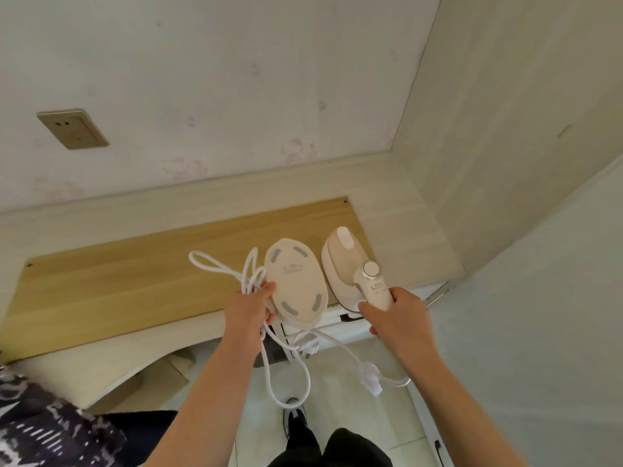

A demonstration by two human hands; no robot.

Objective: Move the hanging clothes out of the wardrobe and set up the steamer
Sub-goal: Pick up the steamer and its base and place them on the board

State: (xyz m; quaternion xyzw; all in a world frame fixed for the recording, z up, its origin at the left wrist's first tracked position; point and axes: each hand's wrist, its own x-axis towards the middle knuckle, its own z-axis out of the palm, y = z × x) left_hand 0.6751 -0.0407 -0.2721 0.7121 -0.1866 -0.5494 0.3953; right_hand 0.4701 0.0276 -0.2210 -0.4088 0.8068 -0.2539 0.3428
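Steamer: the steamer (pixel 340 264) is over the right end of the desk (pixel 118 284); I cannot tell whether it rests on it.
Right hand: the right hand (pixel 397 318) has its fingers wrapped round the handle.
Left hand: at the desk's front edge, the left hand (pixel 249 308) has its fingers clamped on the oval base (pixel 296 284) and the bunched cord (pixel 222 267).
Plug: the plug (pixel 371 379) hangs free below the desk.
Socket: the wall socket (pixel 72 129), above the desk's left part, is unused.
Progress: I judge the setting up is only begun; loosening the cord and plugging in are left. The hanging clothes and the wardrobe are not in view.
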